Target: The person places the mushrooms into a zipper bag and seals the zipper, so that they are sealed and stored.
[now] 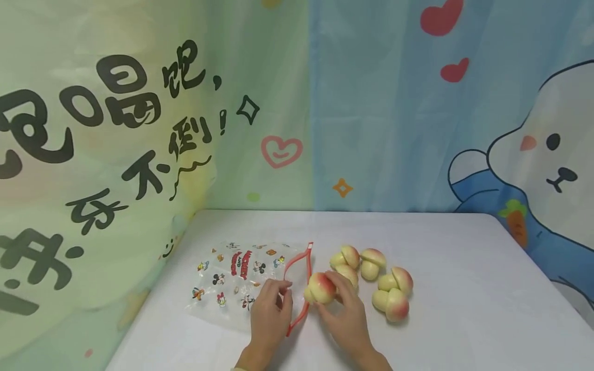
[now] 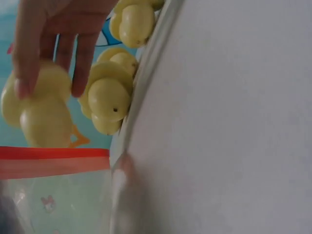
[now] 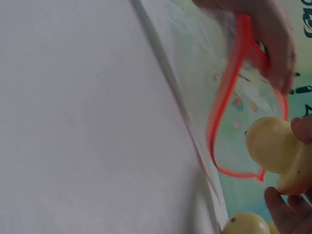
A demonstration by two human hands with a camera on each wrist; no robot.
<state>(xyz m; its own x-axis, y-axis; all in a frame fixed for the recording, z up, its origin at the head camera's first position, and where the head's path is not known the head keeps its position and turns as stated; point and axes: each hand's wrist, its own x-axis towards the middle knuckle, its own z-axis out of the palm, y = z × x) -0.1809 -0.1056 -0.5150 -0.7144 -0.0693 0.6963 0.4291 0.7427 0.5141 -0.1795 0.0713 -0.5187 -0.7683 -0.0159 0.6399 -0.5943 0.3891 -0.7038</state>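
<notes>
My right hand (image 1: pixel 345 317) holds a toy mushroom (image 1: pixel 322 288) between thumb and fingers, its cream cap blushed pink. The mushroom's pale stem (image 3: pixel 270 144) points at the open mouth of a clear zip bag (image 1: pixel 209 309) printed with cartoon figures. At that mouth, my left hand (image 1: pixel 273 312) pinches the bag's edge with curled fingers. The red zip strip (image 3: pixel 226 92) is spread into a loop beside the left hand, as the right wrist view shows. In the left wrist view, the held mushroom (image 2: pixel 46 122) hangs just past the red strip.
Several more toy mushrooms (image 1: pixel 373 264) lie on the white table (image 1: pixel 464 309) right of the bag, some resting against each other. A pair (image 1: pixel 396 305) sits farthest right. Behind the table hangs a printed curtain (image 1: pixel 371 103) with hearts and a cartoon animal.
</notes>
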